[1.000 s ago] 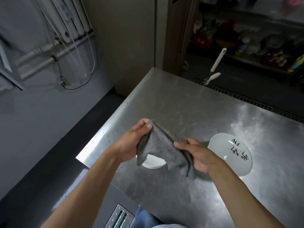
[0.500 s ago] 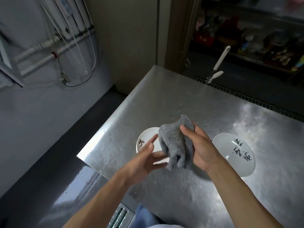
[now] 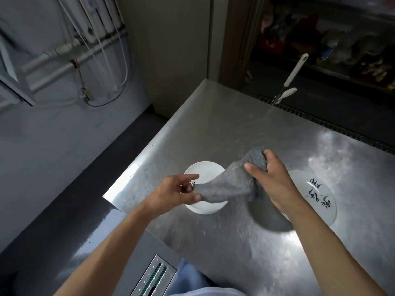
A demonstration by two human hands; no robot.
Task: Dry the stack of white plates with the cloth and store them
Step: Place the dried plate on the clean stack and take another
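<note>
grille (image 3: 154, 276): slotted metal, lowest in view, below near edge of table (image 3: 213, 129).
left hand (image 3: 177, 191): thumb and fingers pinched on lower end of cloth (image 3: 230, 184); index finger stretched out over left plate (image 3: 207, 169).
cloth: grey, pulled out between both hands, held above left plate, clear of table.
right hand (image 3: 275, 182): fingers curled round bunched upper end of cloth, thumb pressed on its near face.
left plate: white, flat on table near left edge, partly hidden by left hand and cloth.
right plate (image 3: 314, 195): white with black characters, flat on table, apart from left plate; near rim hidden under right wrist.
table: steel, bright glare patches.
brush (image 3: 296, 69): white handle, tilted, at far edge.
pipes (image 3: 64, 60): on grey wall, far left, with white cables.
</note>
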